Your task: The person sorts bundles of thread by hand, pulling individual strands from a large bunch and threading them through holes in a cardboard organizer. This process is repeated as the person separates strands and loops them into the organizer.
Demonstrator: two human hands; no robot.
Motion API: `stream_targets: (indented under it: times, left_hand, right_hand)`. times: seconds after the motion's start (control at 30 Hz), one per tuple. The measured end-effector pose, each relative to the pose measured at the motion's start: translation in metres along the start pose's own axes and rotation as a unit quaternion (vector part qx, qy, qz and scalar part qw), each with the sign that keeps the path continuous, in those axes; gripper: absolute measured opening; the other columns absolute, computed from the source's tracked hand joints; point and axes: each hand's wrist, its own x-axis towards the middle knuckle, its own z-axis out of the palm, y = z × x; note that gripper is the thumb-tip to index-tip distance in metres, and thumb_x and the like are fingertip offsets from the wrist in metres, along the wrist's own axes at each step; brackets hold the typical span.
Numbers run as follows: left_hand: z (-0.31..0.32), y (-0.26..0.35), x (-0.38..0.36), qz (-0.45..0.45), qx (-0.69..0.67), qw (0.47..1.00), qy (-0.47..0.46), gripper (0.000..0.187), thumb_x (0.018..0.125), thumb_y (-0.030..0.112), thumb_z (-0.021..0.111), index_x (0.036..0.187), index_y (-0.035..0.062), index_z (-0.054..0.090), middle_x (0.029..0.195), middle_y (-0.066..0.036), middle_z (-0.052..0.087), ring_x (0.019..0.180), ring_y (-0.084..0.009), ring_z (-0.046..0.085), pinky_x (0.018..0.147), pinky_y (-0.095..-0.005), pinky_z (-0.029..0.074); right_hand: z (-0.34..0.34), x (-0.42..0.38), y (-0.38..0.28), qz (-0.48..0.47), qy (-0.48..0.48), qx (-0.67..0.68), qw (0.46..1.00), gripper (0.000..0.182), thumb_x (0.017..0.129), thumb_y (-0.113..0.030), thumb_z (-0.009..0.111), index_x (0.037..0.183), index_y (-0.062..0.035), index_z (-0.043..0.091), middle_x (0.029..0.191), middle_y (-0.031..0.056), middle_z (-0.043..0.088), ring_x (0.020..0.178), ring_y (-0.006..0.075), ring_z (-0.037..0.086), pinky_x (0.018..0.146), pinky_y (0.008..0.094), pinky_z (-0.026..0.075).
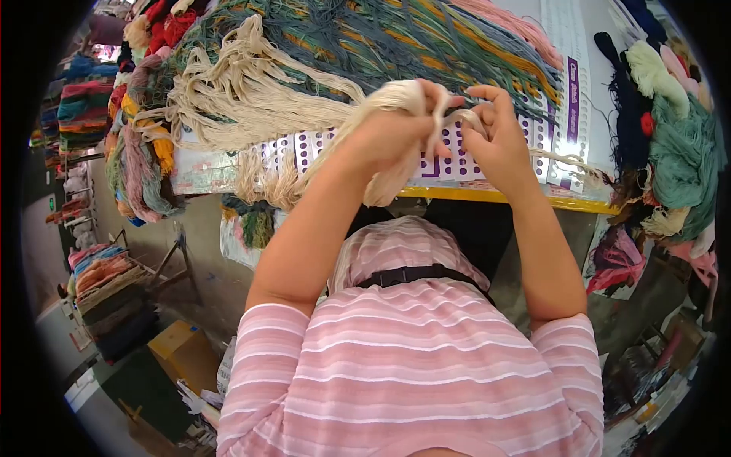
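Observation:
My left hand is closed around a thick bundle of cream yarn, which loops over the fingers and hangs down past the wrist. Close beside it, my right hand pinches a cream strand that runs across from the bundle. Both hands are raised over the near edge of the table. Under them lie white cards printed with purple dots. More cream yarn is spread out to the left, on top of a heap of green, blue and mustard yarn.
Teal yarn and navy yarn hang at the table's right end. Multicoloured skeins hang at its left end. A yellow strip runs along the front edge. A cardboard box stands on the floor at lower left.

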Motion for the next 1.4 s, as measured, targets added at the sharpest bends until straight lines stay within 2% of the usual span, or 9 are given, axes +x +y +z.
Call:
stream_targets:
  times: [0.23, 0.3, 0.37, 0.4, 0.5, 0.67, 0.8, 0.93, 1.4]
  left_hand:
    - [-0.015, -0.001, -0.002, 0.032, 0.353, 0.926, 0.131, 0.010, 0.082, 0.012, 0.064, 0.087, 0.0063, 0.058, 0.072, 0.000, 0.057, 0.064, -0.0078, 0.056, 0.054, -0.0240, 0.044]
    - [-0.068, 0.015, -0.020, 0.062, 0.113, 0.981, 0.144, 0.017, 0.081, 0.018, 0.067, 0.093, 0.0083, 0.059, 0.076, -0.001, 0.060, 0.064, -0.0103, 0.058, 0.054, -0.0252, 0.045]
    - [-0.080, 0.073, -0.048, 0.037, 0.105, 0.918, 0.381, 0.010, 0.084, 0.016, 0.062, 0.083, 0.0106, 0.053, 0.066, 0.003, 0.046, 0.051, -0.0064, 0.043, 0.044, -0.0235, 0.039]
    - [-0.146, 0.086, -0.060, 0.068, 0.044, 0.959, 0.271, 0.010, 0.085, 0.011, 0.059, 0.079, 0.0104, 0.051, 0.066, 0.003, 0.044, 0.049, -0.0072, 0.040, 0.041, -0.0241, 0.036]
    - [-0.215, 0.127, -0.069, 0.178, 0.031, 0.933, 0.310, 0.009, 0.086, 0.009, 0.057, 0.090, 0.0077, 0.050, 0.068, 0.000, 0.047, 0.047, -0.0082, 0.040, 0.043, -0.0241, 0.038]
    - [-0.159, 0.128, -0.065, 0.277, 0.140, 0.830, 0.464, 0.026, 0.087, 0.009, 0.055, 0.111, 0.0036, 0.045, 0.086, -0.008, 0.059, 0.056, -0.0134, 0.055, 0.054, -0.0236, 0.046]
    - [-0.068, 0.065, -0.083, 0.110, -0.056, 0.983, 0.137, 0.037, 0.091, 0.024, 0.049, 0.116, -0.0020, 0.054, 0.111, -0.012, 0.059, 0.102, -0.0239, 0.056, 0.083, -0.0301, 0.046]
    - [-0.012, 0.028, -0.097, -0.011, -0.248, 0.963, -0.103, 0.050, 0.093, 0.028, 0.045, 0.131, -0.0041, 0.039, 0.116, -0.014, 0.055, 0.104, -0.0240, 0.054, 0.086, -0.0310, 0.043]
    - [-0.032, 0.010, -0.122, 0.017, -0.230, 0.970, -0.077, 0.053, 0.091, 0.025, 0.038, 0.132, -0.0090, 0.036, 0.118, -0.019, 0.054, 0.101, -0.0249, 0.057, 0.091, -0.0357, 0.044]
  right_hand:
    - [-0.001, 0.005, 0.023, -0.039, -0.027, -0.239, 0.970, 0.034, 0.072, -0.006, 0.057, 0.106, -0.0042, 0.050, 0.079, 0.0098, 0.057, 0.071, 0.0251, 0.058, 0.065, 0.0352, 0.045]
    - [-0.002, 0.007, 0.019, -0.023, -0.025, -0.249, 0.968, 0.031, 0.071, -0.008, 0.058, 0.101, -0.0046, 0.052, 0.081, 0.0107, 0.058, 0.076, 0.0274, 0.059, 0.067, 0.0371, 0.046]
    - [0.000, 0.007, 0.020, -0.056, -0.005, -0.268, 0.962, 0.028, 0.071, -0.008, 0.058, 0.098, -0.0052, 0.053, 0.080, 0.0097, 0.059, 0.074, 0.0274, 0.059, 0.066, 0.0372, 0.046]
    - [0.000, 0.006, 0.020, -0.045, -0.006, -0.260, 0.965, 0.028, 0.071, -0.008, 0.059, 0.098, -0.0053, 0.053, 0.080, 0.0091, 0.059, 0.073, 0.0271, 0.059, 0.065, 0.0371, 0.046]
    - [0.001, 0.006, 0.017, -0.036, 0.004, -0.243, 0.969, 0.027, 0.070, -0.008, 0.059, 0.097, -0.0055, 0.054, 0.076, 0.0074, 0.059, 0.068, 0.0251, 0.059, 0.062, 0.0369, 0.046]
    - [0.001, 0.005, 0.017, -0.010, 0.008, -0.203, 0.979, 0.024, 0.074, -0.010, 0.061, 0.097, -0.0059, 0.057, 0.073, 0.0061, 0.058, 0.064, 0.0210, 0.058, 0.059, 0.0335, 0.045]
    - [0.025, -0.015, -0.001, -0.030, 0.019, -0.046, 0.998, 0.021, 0.079, -0.014, 0.064, 0.098, -0.0052, 0.061, 0.071, 0.0028, 0.056, 0.060, 0.0113, 0.052, 0.054, 0.0274, 0.042]
    - [0.062, -0.038, -0.035, -0.049, -0.108, 0.131, 0.984, 0.018, 0.082, -0.014, 0.064, 0.096, -0.0023, 0.063, 0.074, 0.0017, 0.057, 0.064, 0.0084, 0.051, 0.057, 0.0232, 0.042]
    - [0.068, -0.048, -0.056, 0.126, -0.203, 0.303, 0.922, 0.015, 0.093, -0.016, 0.049, 0.094, -0.0032, 0.057, 0.070, 0.0004, 0.052, 0.069, 0.0085, 0.049, 0.069, 0.0225, 0.041]
